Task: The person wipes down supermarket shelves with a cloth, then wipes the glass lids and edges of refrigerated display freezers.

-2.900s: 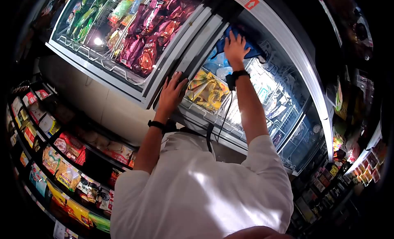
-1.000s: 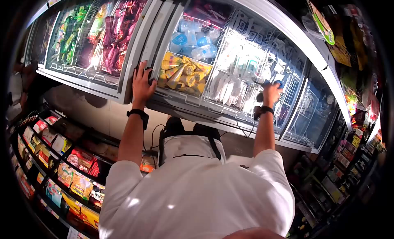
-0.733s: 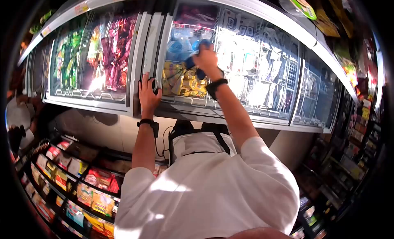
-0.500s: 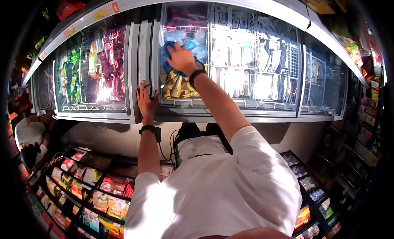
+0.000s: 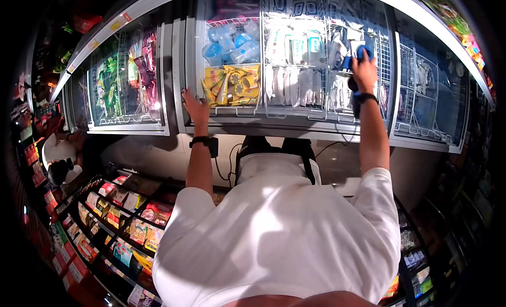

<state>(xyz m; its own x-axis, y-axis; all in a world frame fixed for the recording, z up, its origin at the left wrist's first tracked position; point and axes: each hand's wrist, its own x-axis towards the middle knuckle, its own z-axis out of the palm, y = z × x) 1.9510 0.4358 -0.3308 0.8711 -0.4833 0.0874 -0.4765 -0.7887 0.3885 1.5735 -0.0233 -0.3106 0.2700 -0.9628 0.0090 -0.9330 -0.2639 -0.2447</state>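
Observation:
My right hand [image 5: 365, 74] presses a blue cloth [image 5: 363, 51] against the glass lid [image 5: 295, 111] of a chest freezer, over its right-hand baskets. The cloth is bunched under my fingers and partly hidden by them. On the left, my left hand [image 5: 196, 107] rests on the lid's metal frame [image 5: 182, 69] with its fingers spread, holding nothing. Under the glass, wire baskets hold yellow-wrapped cones [image 5: 232, 85], clear and blue cups [image 5: 232, 43] and white-wrapped packs [image 5: 295, 48].
Another freezer section [image 5: 126, 80] with green and pink packs lies to the left. Behind me stand dark shelves [image 5: 132, 222] of packaged food. A person in white [image 5: 60, 154] is at the far left. A cable [image 5: 230, 164] hangs beside my body.
My right hand has slid the blue cloth from the left side of the glass to the right. My left hand stays at the frame. The view has shifted.

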